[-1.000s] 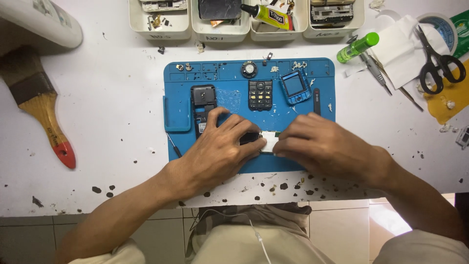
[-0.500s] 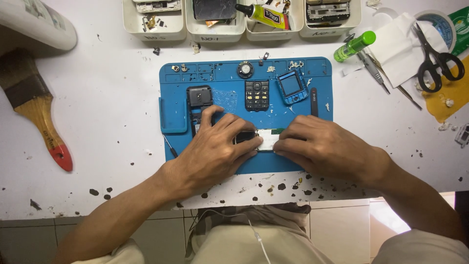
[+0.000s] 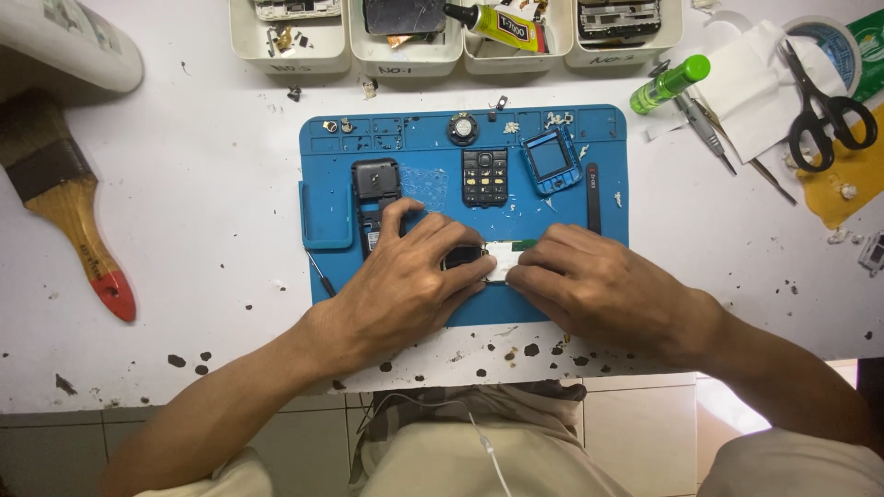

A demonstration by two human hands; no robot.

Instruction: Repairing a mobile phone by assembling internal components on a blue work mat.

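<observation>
Head view: both hands, left (image 3: pixel 405 281) and right (image 3: pixel 589 281), pinch a small board (image 3: pixel 497 258), its long axis running left-right. It lies on a blue mat (image 3: pixel 322 147) atop a white, speckled table (image 3: pixel 203 202).

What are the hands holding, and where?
Both hands, left and right, pinch a small phone part by its two ends, over the blue mat.

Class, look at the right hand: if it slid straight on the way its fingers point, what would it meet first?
The right hand points left, so it would most likely meet the left hand first; both already pinch the same small part between them.
</observation>
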